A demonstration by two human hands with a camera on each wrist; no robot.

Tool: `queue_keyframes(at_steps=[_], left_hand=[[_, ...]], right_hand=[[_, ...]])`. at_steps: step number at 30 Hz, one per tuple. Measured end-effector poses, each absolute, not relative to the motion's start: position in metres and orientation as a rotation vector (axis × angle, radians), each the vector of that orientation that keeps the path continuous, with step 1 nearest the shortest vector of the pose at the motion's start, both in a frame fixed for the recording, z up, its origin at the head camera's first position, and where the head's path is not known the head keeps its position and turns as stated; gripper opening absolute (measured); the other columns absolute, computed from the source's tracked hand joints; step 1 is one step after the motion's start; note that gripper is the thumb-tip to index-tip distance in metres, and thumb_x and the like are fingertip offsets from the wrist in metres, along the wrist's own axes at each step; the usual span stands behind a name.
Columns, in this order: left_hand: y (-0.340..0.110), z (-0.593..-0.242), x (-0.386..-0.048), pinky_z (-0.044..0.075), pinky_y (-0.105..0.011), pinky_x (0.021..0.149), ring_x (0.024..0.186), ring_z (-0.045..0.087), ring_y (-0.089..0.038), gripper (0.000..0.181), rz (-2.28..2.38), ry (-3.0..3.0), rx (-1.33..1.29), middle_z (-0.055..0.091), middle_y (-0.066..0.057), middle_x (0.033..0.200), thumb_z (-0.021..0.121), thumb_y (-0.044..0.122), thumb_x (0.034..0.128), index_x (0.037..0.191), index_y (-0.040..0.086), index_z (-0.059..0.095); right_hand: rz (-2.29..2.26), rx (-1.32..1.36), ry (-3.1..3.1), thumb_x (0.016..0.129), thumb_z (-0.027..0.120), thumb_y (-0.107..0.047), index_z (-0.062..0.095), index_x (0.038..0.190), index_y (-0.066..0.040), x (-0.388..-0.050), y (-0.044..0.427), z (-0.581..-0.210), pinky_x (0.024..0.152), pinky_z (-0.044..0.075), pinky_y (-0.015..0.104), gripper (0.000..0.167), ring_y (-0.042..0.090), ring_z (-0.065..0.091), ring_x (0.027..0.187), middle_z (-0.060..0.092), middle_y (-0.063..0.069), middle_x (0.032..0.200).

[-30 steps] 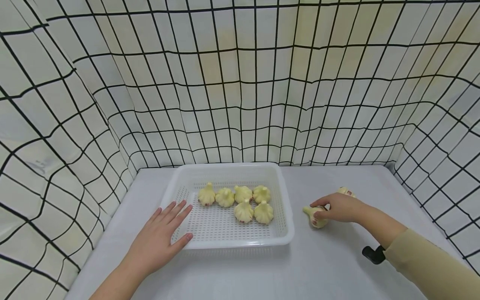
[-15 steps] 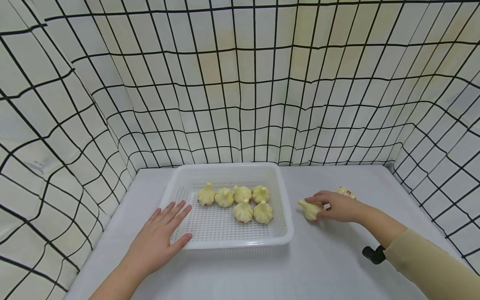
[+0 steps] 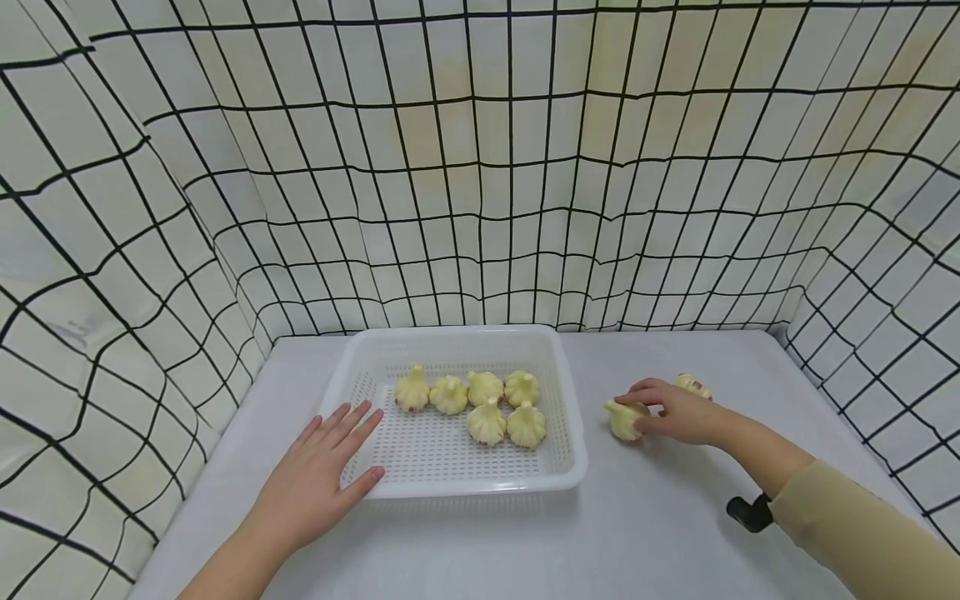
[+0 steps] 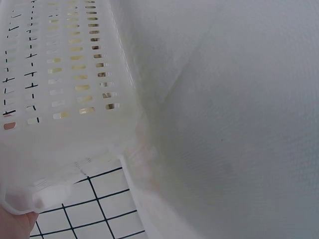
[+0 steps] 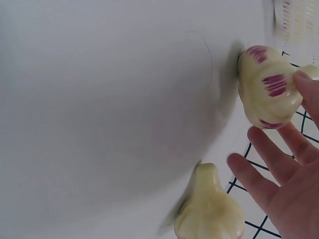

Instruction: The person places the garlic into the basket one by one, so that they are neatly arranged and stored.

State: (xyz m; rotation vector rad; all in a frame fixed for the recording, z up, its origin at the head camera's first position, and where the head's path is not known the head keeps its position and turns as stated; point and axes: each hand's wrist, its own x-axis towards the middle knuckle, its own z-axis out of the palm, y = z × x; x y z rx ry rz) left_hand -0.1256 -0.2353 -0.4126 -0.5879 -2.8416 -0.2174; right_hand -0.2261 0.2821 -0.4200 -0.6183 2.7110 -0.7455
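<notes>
My right hand (image 3: 675,414) holds a pale yellow garlic bulb (image 3: 624,422) between thumb and fingers, to the right of the white basket (image 3: 480,483). In the right wrist view this garlic bulb (image 5: 271,89) shows purple streaks, and the thumb lies near its neck. A second garlic bulb (image 3: 692,384) lies behind the hand, partly hidden; the right wrist view shows that bulb (image 5: 209,209) standing apart from the fingers. My left hand (image 3: 318,475) rests at the basket's left edge with its fingers straight and spread. Several garlic bulbs (image 3: 487,422) lie inside the basket, towards its back and right.
Black wire mesh (image 3: 480,167) over white sheeting rises behind and at both sides of the white table (image 3: 480,550). A small black object (image 3: 750,513) shows beside the right sleeve. The perforated basket wall (image 4: 70,119) fills the left wrist view's upper left.
The held garlic bulb has shifted slightly left and away from me and has turned, then eased back a little to the right. The left hand and the basket have stayed put.
</notes>
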Motion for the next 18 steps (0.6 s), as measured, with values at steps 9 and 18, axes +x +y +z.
queue_keyframes(at_steps=[9,18], left_hand=[[-0.2365,-0.4132,-0.1265,0.013,-0.050,0.121,0.145,0.029,-0.035,0.071,-0.226,-2.844,-0.595,0.035,-0.007,0.159,0.059,0.052,0.0945,0.155,0.021,0.037],[-0.2361,-0.4136,-0.1264,0.022,-0.056,0.117,0.145,0.030,-0.035,0.072,-0.218,-2.842,-0.590,0.036,-0.007,0.158,0.060,0.052,0.0939,0.154,0.021,0.037]], right_hand=[[-0.768,-0.539,2.788,0.091,0.073,-0.029,0.067,0.124,-0.009,-0.2279,0.2867,-0.4252,0.096,0.051,0.051,0.039,0.027,0.059,0.116,0.066,0.005,0.121],[-0.773,-0.569,2.832,0.090,0.074,-0.026,0.065,0.128,-0.008,-0.2255,0.2876,-0.4255,0.092,0.054,0.046,0.043,0.027,0.061,0.113,0.067,0.005,0.119]])
